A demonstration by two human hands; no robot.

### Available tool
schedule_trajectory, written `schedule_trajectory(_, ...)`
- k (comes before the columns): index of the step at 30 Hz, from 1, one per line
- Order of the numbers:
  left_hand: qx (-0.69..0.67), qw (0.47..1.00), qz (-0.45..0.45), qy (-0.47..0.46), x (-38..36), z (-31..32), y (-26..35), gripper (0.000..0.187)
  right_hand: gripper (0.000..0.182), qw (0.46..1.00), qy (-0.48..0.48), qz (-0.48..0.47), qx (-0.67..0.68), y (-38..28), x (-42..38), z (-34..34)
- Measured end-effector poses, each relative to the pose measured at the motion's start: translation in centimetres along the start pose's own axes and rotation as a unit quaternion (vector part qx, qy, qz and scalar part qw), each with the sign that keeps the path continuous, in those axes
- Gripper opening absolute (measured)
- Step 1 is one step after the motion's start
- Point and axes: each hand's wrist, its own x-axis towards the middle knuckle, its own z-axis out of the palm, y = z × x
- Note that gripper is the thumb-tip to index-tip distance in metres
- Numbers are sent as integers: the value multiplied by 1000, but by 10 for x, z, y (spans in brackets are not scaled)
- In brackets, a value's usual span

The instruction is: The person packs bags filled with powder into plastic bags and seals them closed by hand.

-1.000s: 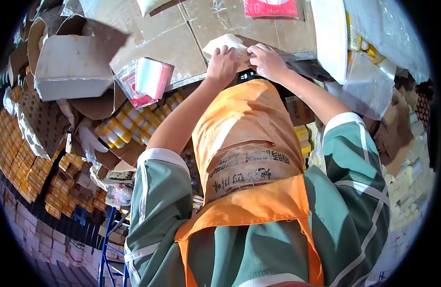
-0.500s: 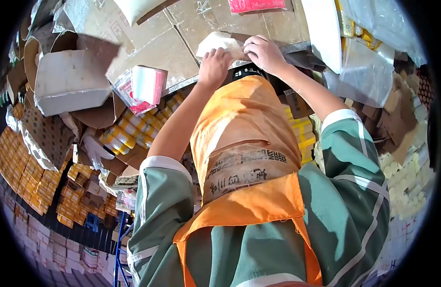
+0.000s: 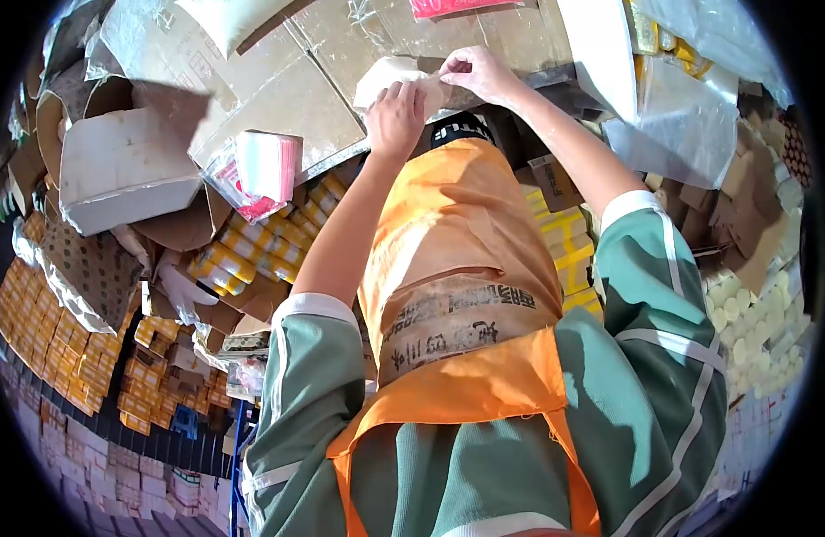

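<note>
A white plastic bag (image 3: 383, 79) with a thin, see-through end lies at the near edge of the cardboard-covered table (image 3: 292, 98). My left hand (image 3: 396, 118) is closed over the near side of this bag, its fingers curled on the film. My right hand (image 3: 480, 76) pinches the bag's thin right end between thumb and fingers. What the bag contains cannot be made out. To the left of my hands, a stack of pink-and-white plastic bags (image 3: 267, 166) sits at the table edge in a torn clear wrapper.
Farther back are a plump white bag (image 3: 233, 20) and a pink pack (image 3: 466, 7). A white box (image 3: 126, 161) stands at left. On the right are a white board (image 3: 600, 58) and clear plastic sheeting (image 3: 681, 134). Yellow-wrapped packs (image 3: 242, 255) sit below the table edge.
My right hand has moved slightly up and left, pulling at the bag's thin end. My left hand stays on the bag. The whole view has shifted a little.
</note>
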Motion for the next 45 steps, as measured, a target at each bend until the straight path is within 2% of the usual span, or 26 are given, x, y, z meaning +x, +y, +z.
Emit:
schedule_trajectory(1, 9, 1000, 12, -6, -2, 0, -1, 20, 10, 999, -49, -2, -5, 1, -1, -3)
schedule_trajectory(5, 15, 999, 23, -30, 2, -1, 11, 28, 10, 997, -71, -8, -28, 1, 2, -10)
schedule_trajectory(10, 5, 999, -8, -38, 4, 14, 15, 30, 10, 998, -45, 12, 40, 1, 6, -5)
schedule_trajectory(12, -3, 1000, 14, -10, 3, 17, 13, 27, 10, 997, -41, 25, 56, -1, 4, -4)
schedule_trajectory(14, -52, 996, -2, -70, 1, 15, 9, 23, 10, 996, -87, 18, 21, -3, 4, -4)
schedule_trajectory(15, -67, 996, 27, -48, 2, 11, 7, 18, 11, 995, -95, -15, -19, -3, 1, -3)
schedule_trajectory(16, -66, 996, 28, -47, 0, 10, 1, 18, 11, 990, -96, -78, -68, -3, -1, -5)
schedule_trajectory(18, -79, 992, 89, -46, -4, 5, -11, 21, 10, 967, -109, -157, -167, -17, -5, -8)
schedule_trajectory(22, -107, 985, 125, -54, -7, -32, -20, 21, 9, 959, -82, -225, -149, -51, -20, 3)
schedule_trajectory(24, -104, 984, 132, -65, -7, -57, -22, 23, 9, 963, -88, -214, -136, -69, -25, 9)
schedule_trajectory(26, -68, 984, 129, -101, -7, -72, -22, 16, 10, 966, -101, -212, -112, -69, -27, 15)
schedule_trajectory(28, 0, 990, 124, -71, -6, -73, -9, 29, 8, 986, -77, -108, -97, -61, -32, 25)
schedule_trajectory(29, 24, 992, 110, -59, -11, -63, -4, 33, 9, 996, -77, 13, 44, -53, -34, 32)
schedule_trajectory(30, 51, 993, 98, -42, -15, -47, -3, 37, 16, 996, -76, 11, 43, -35, -28, 36)
schedule_trajectory(32, 44, 998, 41, -33, -26, -17, -6, 36, 16, 996, -57, -47, 49, -10, -23, 46)
schedule_trajectory(34, -17, 998, -8, -55, -24, -10, 0, 30, 16, 996, -62, -1, 72, 7, -20, 52)
schedule_trajectory(36, -49, 998, -16, -40, -26, -1, -1, 27, 16, 992, -67, 77, 77, 10, -14, 52)
schedule_trajectory(37, -76, 997, -21, -19, -24, 1, -4, 24, 16, 978, -70, 123, 153, 11, -16, 50)
schedule_trajectory(40, -119, 992, -36, -18, -19, 2, -11, 21, 16, 978, -48, 104, 175, 2, -16, 45)
schedule_trajectory(41, -124, 989, -53, -63, -18, -1, -13, 15, 15, 978, -50, 106, 173, -1, -18, 41)
schedule_trajectory(42, -123, 989, -53, -62, -18, -4, -13, 15, 15, 978, -51, 105, 174, -4, -19, 37)
schedule_trajectory(44, -169, 976, -81, -109, -15, -6, -14, 16, 15, 996, -35, 55, 55, -13, -22, 30)
schedule_trajectory(45, -187, 976, -64, -89, -14, -5, -16, 22, 14, 999, -31, 17, 11, -19, -24, 27)
